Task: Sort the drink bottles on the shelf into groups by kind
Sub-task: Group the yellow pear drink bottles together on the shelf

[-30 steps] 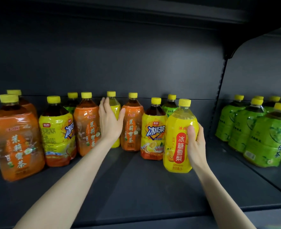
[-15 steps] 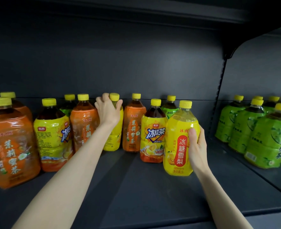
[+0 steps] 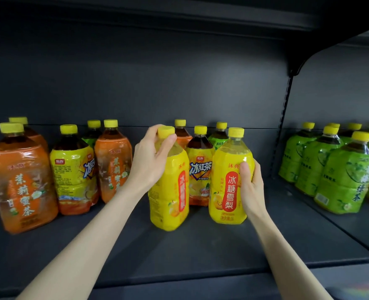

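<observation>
Two yellow pear-drink bottles with red labels stand side by side at the middle front of the dark shelf [image 3: 201,245]. My left hand [image 3: 152,158] grips the neck and cap of the left yellow bottle [image 3: 169,191]. My right hand [image 3: 249,182] holds the right yellow bottle [image 3: 227,182] around its side. Behind them stand an iced black tea bottle [image 3: 199,169], an orange bottle [image 3: 182,135] and a green bottle [image 3: 219,137]. At the left are orange jasmine tea bottles [image 3: 21,182] [image 3: 113,161], another iced black tea bottle [image 3: 73,174] and a partly hidden green bottle [image 3: 92,133].
A group of several green tea bottles [image 3: 344,176] fills the neighbouring shelf bay at the right, past a black upright bracket [image 3: 281,131]. The shelf above overhangs the bottles. The shelf's front edge [image 3: 201,276] runs below my forearms.
My left hand took hold of the yellow bottle in the back row by its neck and brought it forward, next to the one in my right hand. The right bottle stayed put.
</observation>
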### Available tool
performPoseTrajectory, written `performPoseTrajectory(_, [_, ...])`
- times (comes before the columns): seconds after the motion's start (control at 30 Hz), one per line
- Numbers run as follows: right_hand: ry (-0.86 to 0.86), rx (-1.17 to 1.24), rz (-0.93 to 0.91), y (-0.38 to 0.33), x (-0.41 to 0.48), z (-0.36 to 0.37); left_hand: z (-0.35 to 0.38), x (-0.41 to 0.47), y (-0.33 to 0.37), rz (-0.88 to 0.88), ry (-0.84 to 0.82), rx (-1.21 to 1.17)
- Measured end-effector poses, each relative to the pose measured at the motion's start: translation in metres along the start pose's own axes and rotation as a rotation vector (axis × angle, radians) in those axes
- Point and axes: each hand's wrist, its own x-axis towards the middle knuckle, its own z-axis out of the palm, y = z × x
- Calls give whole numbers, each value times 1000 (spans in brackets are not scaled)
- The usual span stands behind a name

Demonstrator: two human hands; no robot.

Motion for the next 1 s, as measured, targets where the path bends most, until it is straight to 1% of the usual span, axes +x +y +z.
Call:
performPoseTrajectory(0.07, [-20, 12, 8, -3, -7, 0, 5, -5, 9, -26, -79, -101])
performPoseTrajectory(0.1, [-30, 24, 10, -4, -11, -1, 8, -8, 14, -16, -68, -133])
performPoseTrajectory(0.17, [-56, 49, 27, -7, -18, -2, 15, -16, 19, -14, 35, -186])
performPoseTrajectory(0.23, [-87, 79, 58, -8, -26, -2, 24, -33, 14, -116, 109, -253])
performPoseTrajectory(0.3, [-114, 91, 84, -6, -34, -3, 32, -57, 5, -280, 83, -275])
performPoseTrajectory(0.33, [-120, 89, 91, -5, -38, -3, 36, -70, 1, -335, 60, -246])
performPoseTrajectory(0.43, [-123, 85, 105, -3, -44, -1, 43, -93, -7, -458, 47, -194])
performPoseTrajectory(0.5, [-119, 105, 108, -6, -48, 3, 44, -94, -8, -493, 33, -198])
performPoseTrajectory(0.63, [-49, 140, 89, -11, -61, 4, 42, -96, -2, -459, 43, -264])
performPoseTrajectory(0.73, [9, 147, 72, -21, -73, -11, 42, -101, 13, -398, 31, -293])
performPoseTrajectory(0.87, [60, 108, 22, -44, -81, -53, 59, -104, 53, -327, 8, -404])
performPoseTrajectory(1.0, [142, 75, -22, -70, -85, -118, 100, -112, 100, -268, -57, -532])
